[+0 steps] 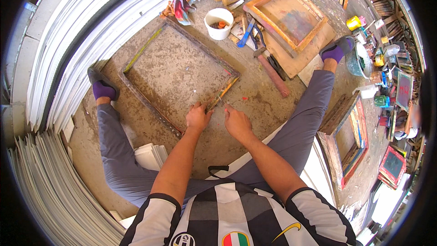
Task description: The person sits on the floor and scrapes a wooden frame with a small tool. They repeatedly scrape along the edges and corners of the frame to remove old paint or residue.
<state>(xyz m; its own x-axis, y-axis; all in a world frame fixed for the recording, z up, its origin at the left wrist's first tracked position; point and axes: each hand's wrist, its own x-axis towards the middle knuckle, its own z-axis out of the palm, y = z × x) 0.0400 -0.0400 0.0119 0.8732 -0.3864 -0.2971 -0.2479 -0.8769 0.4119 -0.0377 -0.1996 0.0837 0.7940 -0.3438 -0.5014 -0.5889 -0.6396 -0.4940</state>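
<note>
An old, paint-stained wooden frame (201, 43) lies on the floor between my spread legs, its inside bare of mesh. My left hand (198, 116) is closed on the frame's near right side, where yellow and orange paint shows. Close beside it, my right hand (238, 122) is closed around something small and thin that points at the same wooden bar. What that thing is, I cannot make out. Right of the frame lies a hammer (273, 75) with a thick reddish handle. A blue-handled tool (246, 33) sits farther off.
Beyond the frame stands a white bucket (219, 23) with small items inside. Another wooden frame (314, 33) rests on cardboard at the far right. Stacked white sheets (86, 50) line the left. More frames (337, 158), paint pots and another person (406, 130) are at the right.
</note>
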